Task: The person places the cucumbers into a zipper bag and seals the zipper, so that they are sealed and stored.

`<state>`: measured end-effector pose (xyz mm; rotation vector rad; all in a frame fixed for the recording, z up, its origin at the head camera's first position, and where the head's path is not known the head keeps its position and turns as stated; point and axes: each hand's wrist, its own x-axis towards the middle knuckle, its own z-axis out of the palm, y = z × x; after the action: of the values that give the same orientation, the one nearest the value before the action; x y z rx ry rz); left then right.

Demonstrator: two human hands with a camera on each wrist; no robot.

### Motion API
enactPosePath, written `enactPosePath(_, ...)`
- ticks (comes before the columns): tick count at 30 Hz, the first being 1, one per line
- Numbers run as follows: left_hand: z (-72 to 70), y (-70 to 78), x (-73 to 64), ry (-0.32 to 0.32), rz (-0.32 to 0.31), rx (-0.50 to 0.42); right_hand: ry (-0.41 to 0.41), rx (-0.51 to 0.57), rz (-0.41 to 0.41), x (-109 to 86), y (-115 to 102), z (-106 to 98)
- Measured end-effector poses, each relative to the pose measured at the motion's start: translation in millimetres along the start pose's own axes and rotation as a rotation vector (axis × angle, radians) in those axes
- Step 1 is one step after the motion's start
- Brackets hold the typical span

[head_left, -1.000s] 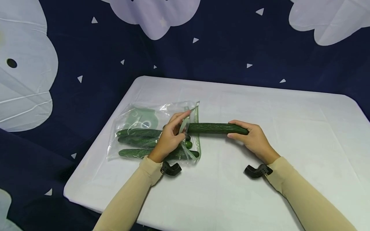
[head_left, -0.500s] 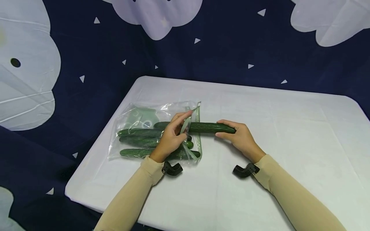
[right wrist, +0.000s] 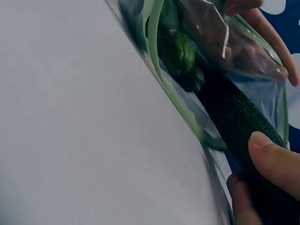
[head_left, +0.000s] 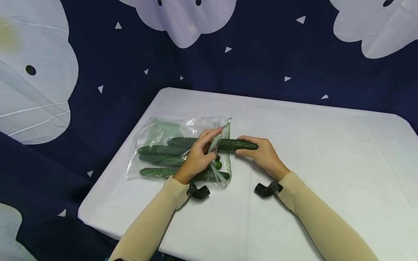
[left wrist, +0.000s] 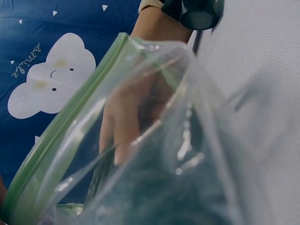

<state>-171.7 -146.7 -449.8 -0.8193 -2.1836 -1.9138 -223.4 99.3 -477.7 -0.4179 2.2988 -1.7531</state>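
A clear zip bag (head_left: 202, 123) with a green-edged mouth lies on the white table, its mouth facing right. Several cucumbers (head_left: 158, 172) lie inside it. My left hand (head_left: 199, 156) pinches the upper edge of the mouth and holds it raised. Part of my left fingers is behind the plastic in the right wrist view. My right hand (head_left: 261, 150) grips the outer end of another cucumber (head_left: 233, 145) between thumb and fingers. Most of that cucumber's length is within the bag, its middle hidden by my left hand. The green zip edge (right wrist: 154, 47) curves around it.
The white-covered table (head_left: 310, 174) stretches to the right and front. Behind it hangs a dark blue cloth (head_left: 254, 21) with white clouds and small triangles. A black wrist mount (head_left: 267, 189) sits on each sleeve.
My right hand has moved left, sliding the cucumber farther into the bag. My left hand stays at the bag's mouth. The whole view has shifted slightly.
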Motion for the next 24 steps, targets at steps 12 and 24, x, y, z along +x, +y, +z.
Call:
enactPosePath(12, -1.5, 1.8, -1.9, -0.007, 0.013, -0.015, 0.031, -0.159, -0.113, 9.8, -5.1, 28.6)
enactPosePath(24, 1.9, 22.4, -2.7, 0.018, -0.001, -0.050, 0.049, 0.092, -0.146, -12.0, 11.5, -11.6)
